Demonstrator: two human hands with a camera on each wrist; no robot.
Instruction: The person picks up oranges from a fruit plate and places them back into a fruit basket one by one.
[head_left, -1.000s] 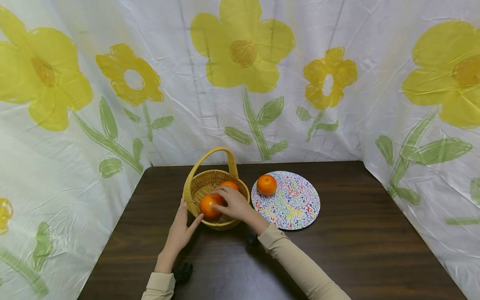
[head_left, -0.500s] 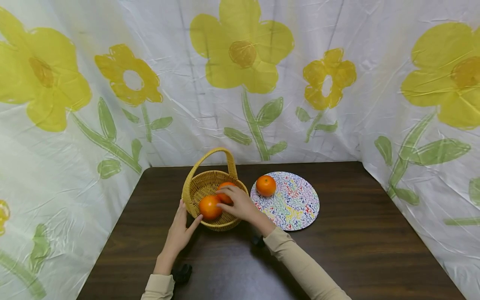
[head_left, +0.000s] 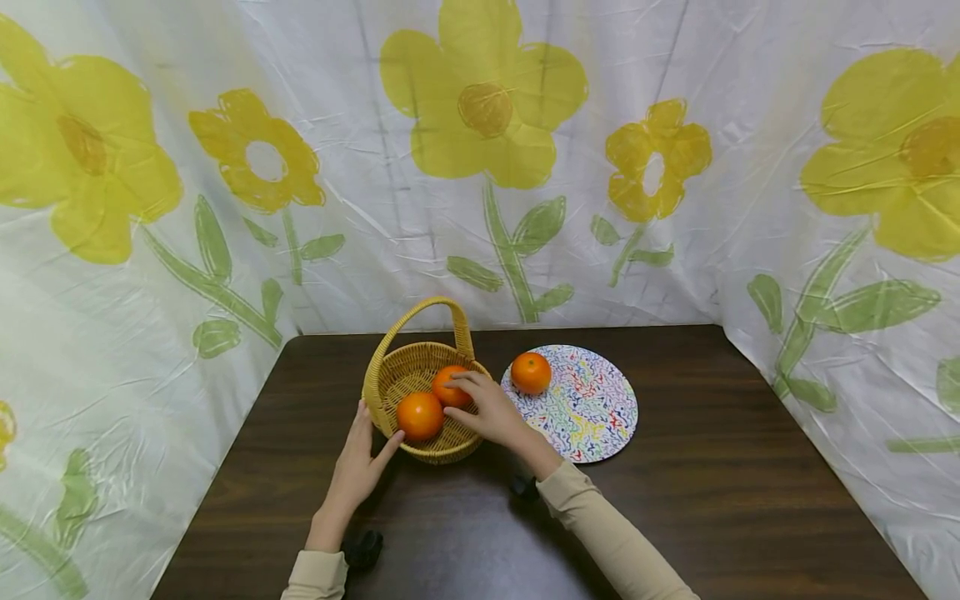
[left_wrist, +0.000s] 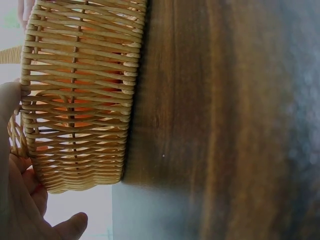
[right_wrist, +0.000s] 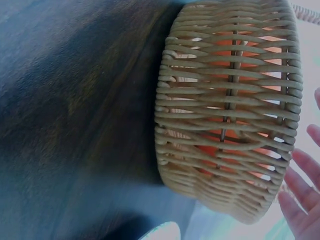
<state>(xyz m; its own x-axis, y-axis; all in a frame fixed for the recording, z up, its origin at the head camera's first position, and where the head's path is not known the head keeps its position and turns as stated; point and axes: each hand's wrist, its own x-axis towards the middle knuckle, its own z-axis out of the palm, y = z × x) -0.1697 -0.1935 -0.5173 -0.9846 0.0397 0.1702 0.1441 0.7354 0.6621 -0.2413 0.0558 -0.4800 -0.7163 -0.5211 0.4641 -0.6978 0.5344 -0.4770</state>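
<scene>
A yellow wicker basket [head_left: 411, 357] with an arched handle stands near the table's far edge. Inside it lie two oranges, a front orange [head_left: 420, 417] and a rear orange [head_left: 448, 383]. My left hand [head_left: 357, 468] rests against the basket's left side, fingers extended along the outside and thumb on the front rim. Over the basket's right side hovers my right hand [head_left: 491, 410], its loosely bent fingers partly covering the rear orange; contact cannot be told. In the right wrist view, the fingers [right_wrist: 302, 175] are spread beside the rim, gripping nothing.
Right of the basket lies a round plate or mat [head_left: 592, 408] with a colourful squiggle pattern. A third orange [head_left: 531, 373] sits on its left part. The dark wooden table [head_left: 720, 500] extends to the right and front. A flower-printed curtain [head_left: 360, 208] hangs behind.
My right hand has drawn off the front orange and moved slightly right, uncovering more of both oranges in the basket. My left hand has stayed at the basket.
</scene>
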